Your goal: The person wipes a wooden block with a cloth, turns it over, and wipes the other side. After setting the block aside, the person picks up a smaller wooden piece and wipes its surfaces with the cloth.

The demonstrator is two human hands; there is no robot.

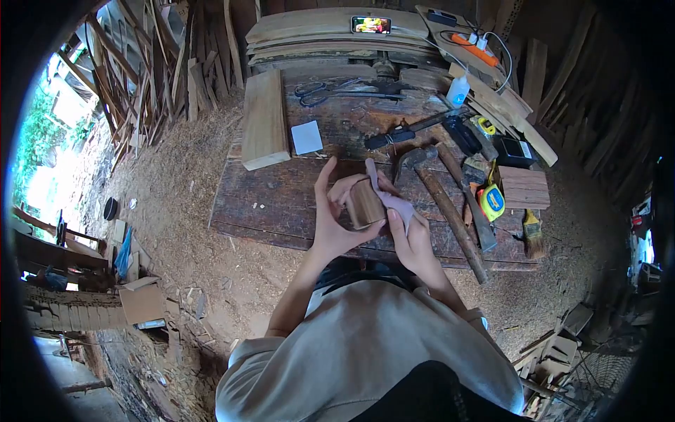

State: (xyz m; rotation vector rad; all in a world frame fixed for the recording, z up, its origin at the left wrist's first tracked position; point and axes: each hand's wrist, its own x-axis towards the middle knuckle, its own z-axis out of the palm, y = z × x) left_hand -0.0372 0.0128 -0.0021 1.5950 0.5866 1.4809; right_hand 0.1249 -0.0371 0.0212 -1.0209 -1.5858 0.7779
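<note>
Just above the near edge of the workbench, my left hand (pixel 333 224) grips a small wooden block (pixel 366 204) with brown grain. Its thumb lies along the block's near side and the index finger sticks up; the other fingers are partly hidden behind the wood. My right hand (pixel 415 243) pinches a bent, pale lilac sheet (pixel 398 205), which looks like sandpaper, and presses it to the block's right side. Beyond the hands, a pale square sheet (pixel 306 138) lies flat beside a thick plank (pixel 265 121).
Right of my hands lie a hammer (pixel 448 211), a chisel (pixel 481 228), a yellow tape measure (pixel 491 202) and a brush (pixel 534 235). A glue bottle (pixel 458 91) stands farther back. A phone (pixel 370 25) rests at the rear by stacked boards. Shavings cover the floor.
</note>
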